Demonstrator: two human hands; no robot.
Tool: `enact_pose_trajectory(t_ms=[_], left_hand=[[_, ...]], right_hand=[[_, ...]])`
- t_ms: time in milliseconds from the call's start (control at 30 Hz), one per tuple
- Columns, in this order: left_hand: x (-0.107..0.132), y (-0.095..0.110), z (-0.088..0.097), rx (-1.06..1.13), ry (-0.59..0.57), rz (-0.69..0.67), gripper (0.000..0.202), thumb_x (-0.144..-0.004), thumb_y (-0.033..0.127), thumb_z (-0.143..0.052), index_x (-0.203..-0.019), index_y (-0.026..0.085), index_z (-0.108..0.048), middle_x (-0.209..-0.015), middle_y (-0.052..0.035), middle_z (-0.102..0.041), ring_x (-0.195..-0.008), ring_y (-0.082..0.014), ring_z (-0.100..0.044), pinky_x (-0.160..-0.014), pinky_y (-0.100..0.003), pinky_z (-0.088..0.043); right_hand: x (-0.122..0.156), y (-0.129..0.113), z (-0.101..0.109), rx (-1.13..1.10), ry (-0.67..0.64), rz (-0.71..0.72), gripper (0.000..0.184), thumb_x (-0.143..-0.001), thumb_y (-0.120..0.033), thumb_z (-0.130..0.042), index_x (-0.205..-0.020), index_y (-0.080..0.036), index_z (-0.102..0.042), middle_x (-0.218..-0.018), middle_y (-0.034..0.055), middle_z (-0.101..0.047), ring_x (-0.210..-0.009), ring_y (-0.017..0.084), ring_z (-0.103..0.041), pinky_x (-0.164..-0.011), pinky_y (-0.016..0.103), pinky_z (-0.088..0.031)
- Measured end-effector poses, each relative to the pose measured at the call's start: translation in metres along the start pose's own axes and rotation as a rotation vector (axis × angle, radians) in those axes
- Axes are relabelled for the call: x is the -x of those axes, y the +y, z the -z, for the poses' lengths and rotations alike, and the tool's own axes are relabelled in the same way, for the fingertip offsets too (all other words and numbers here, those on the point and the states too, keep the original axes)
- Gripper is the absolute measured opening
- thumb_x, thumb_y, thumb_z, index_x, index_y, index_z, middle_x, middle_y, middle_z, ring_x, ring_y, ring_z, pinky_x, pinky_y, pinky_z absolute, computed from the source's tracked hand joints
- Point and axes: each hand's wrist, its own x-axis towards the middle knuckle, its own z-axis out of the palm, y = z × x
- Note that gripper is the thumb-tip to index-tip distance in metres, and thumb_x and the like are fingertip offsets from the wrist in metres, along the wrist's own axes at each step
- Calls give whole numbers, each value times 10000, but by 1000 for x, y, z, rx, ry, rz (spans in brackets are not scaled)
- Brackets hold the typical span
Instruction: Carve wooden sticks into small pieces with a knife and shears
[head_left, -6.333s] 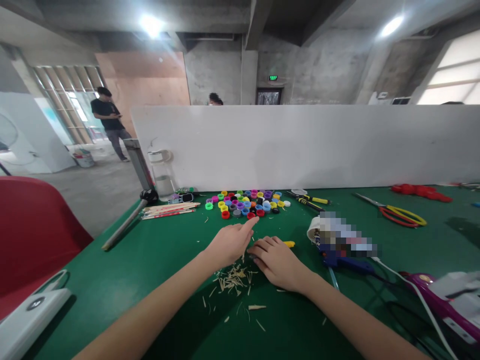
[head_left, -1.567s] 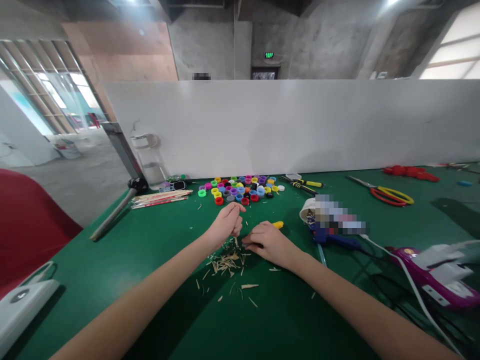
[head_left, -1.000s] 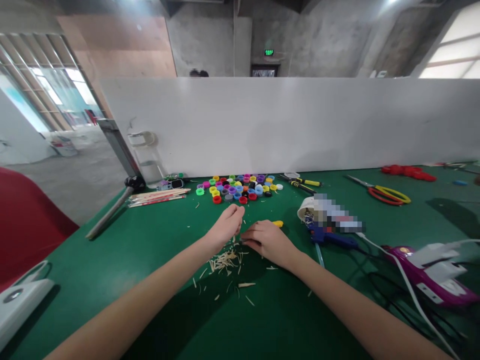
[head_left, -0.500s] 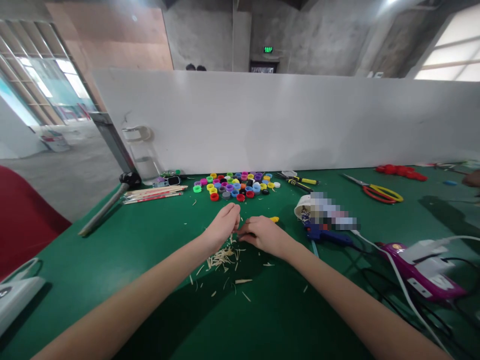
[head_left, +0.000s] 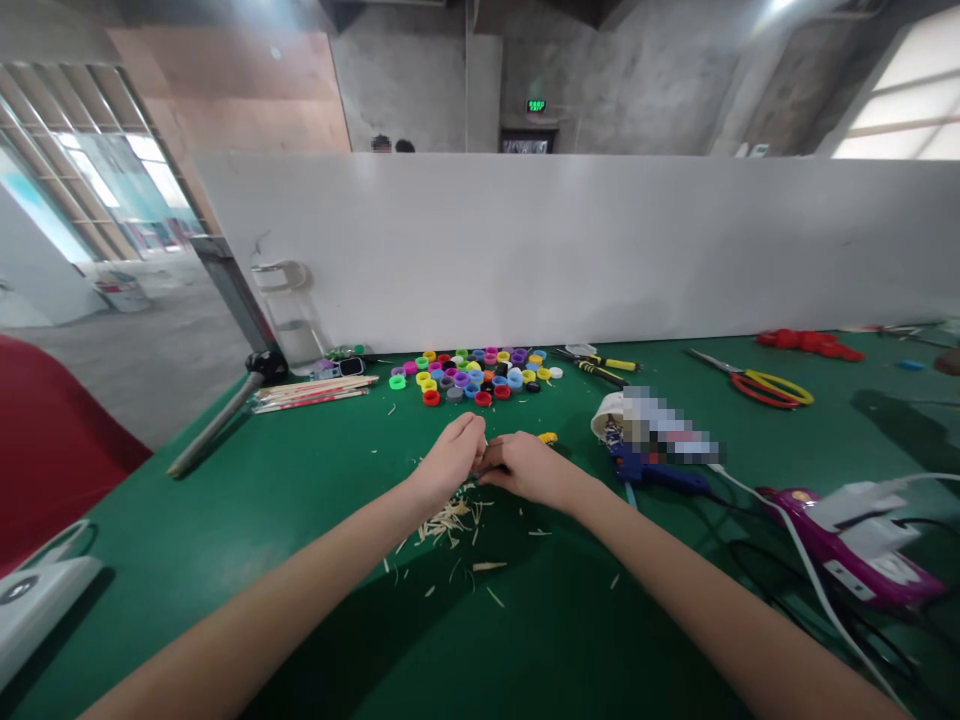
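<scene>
Left hand (head_left: pixel 454 452) and right hand (head_left: pixel 529 465), fingers curled, sit closer together than a second ago, just beyond the wood shavings (head_left: pixel 448 520), suggesting work on one spot; what they grip is hidden. Beyond and right of the shavings, a yellow piece (head_left: pixel 548 438) shows.

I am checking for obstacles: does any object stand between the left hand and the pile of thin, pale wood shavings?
Nothing visible does: the bare left hand is at the far edge of the pile of thin, pale wood shavings. What lies beneath the hand is hidden.
</scene>
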Motion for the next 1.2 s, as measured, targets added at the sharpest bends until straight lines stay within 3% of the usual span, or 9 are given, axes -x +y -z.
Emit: enact_pose_trajectory(t_ms=[200,433,600,733,1000,1200], left_hand=[[-4,-3,-1,27,87,9,289,-851,280,-402,-584,195,-331,-510,70,-293,-449,-78,-267,-439,-213,-253],[-3,-5,3,-8,-10,-52,307,-840,302,-427,-563,191,-352,-507,63,-308,-461,-81,-286,-450,-215,-263],[1,-3,3,-79,-65,-72,325,-850,293,-405,-547,195,-336,-491,54,-327,-462,-90,-299,-465,-224,-283],[4,-3,0,-183,-82,-127,317,-839,291,-440,-549,191,-361,-506,49,-355,-487,-90,-327,-484,-225,-288],[-11,-6,16,182,-8,10,273,-790,259,-464,-586,204,-291,-474,88,-259,-399,-62,-225,-404,-221,-204],[-11,-4,16,194,-29,27,285,-798,257,-466,-584,203,-286,-479,86,-250,-406,-60,-226,-408,-222,-213]], right_hand=[[-2,3,-2,23,11,13,103,-807,-227,-631,-882,-191,-693,-877,41,-693,-814,152,-630,-752,239,-436],[-6,11,-3,-6,0,47,99,-800,-256,-644,-864,-200,-694,-881,27,-702,-819,150,-634,-742,235,-416],[-8,11,-1,45,-24,18,118,-794,-313,-656,-818,-204,-692,-784,10,-698,-716,145,-616,-680,242,-365],[-6,7,-3,120,32,15,118,-810,-309,-641,-774,-205,-683,-724,1,-670,-676,137,-567,-679,268,-308],[14,-4,-4,103,57,40,94,-840,-279,-613,-875,-223,-681,-773,16,-645,-835,164,-522,-719,285,-321],[15,-6,-5,155,153,43,135,-872,-279,-565,-906,-199,-669,-809,34,-638,-841,172,-495,-724,292,-341]])
